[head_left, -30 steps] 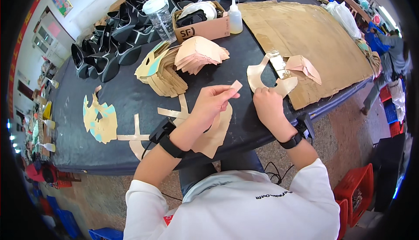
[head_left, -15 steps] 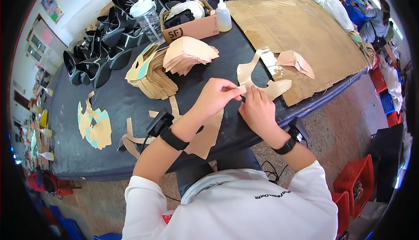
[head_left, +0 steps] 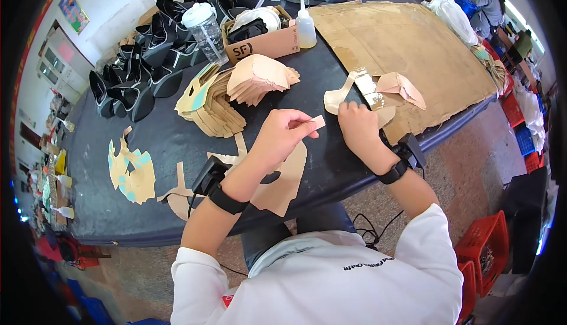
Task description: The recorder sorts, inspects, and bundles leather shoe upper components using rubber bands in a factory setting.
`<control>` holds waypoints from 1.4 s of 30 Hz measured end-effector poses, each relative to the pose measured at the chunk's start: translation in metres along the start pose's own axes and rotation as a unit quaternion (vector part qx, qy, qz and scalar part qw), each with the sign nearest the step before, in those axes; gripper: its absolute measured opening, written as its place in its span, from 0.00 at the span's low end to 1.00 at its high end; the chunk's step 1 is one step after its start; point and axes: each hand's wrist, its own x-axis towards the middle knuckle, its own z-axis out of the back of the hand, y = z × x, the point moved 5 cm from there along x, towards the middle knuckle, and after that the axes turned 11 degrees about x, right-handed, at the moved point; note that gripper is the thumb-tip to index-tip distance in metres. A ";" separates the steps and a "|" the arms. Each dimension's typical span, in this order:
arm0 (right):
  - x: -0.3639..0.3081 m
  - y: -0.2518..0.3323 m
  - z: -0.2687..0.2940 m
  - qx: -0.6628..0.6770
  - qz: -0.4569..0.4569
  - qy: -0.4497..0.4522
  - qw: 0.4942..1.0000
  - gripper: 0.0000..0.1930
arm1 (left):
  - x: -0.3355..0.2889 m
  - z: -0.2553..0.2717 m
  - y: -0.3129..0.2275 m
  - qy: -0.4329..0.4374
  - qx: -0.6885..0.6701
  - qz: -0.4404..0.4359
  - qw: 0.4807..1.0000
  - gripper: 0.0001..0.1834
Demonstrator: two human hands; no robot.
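Observation:
Between the thumb and fingers of my left hand (head_left: 284, 131) is a small pale strip (head_left: 319, 122), its end sticking out to the right. My right hand (head_left: 360, 126) has its fingers curled over a curved beige cut piece (head_left: 335, 98), whose upper arm reaches to the taped edge of the cardboard. Part of that piece is hidden under the hand. Below my left hand lies a larger beige cut piece (head_left: 283, 189) with a dark opening. A thin forked beige piece (head_left: 180, 177) rests beside it, partly covered by my forearm and the wrist device.
Stacks of beige pieces (head_left: 215, 109) (head_left: 260, 80) stand beyond my left hand. Behind are black shoes (head_left: 139, 97), a lidded clear cup (head_left: 204, 29), a cardboard box (head_left: 266, 44) and a squeeze bottle (head_left: 306, 28). Cardboard (head_left: 413, 47) covers the right side, with a folded pink piece (head_left: 401, 88).
My hands have moved apart. The left has drawn back slightly with the small strip, away from the curved piece. My right hand has shifted up and curled over the curved piece.

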 end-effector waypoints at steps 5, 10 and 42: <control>-0.017 0.030 0.006 0.042 0.036 0.000 0.998 0.04 | -0.001 0.005 -0.008 -0.019 -0.074 -0.041 0.996 0.10; -0.051 0.071 0.031 0.133 0.140 -0.034 0.981 0.07 | 0.001 0.012 -0.014 -0.028 -0.086 -0.035 0.995 0.10; -0.076 0.008 0.036 0.319 0.088 -0.031 0.943 0.11 | 0.060 -0.047 0.039 0.288 0.261 0.049 0.920 0.08</control>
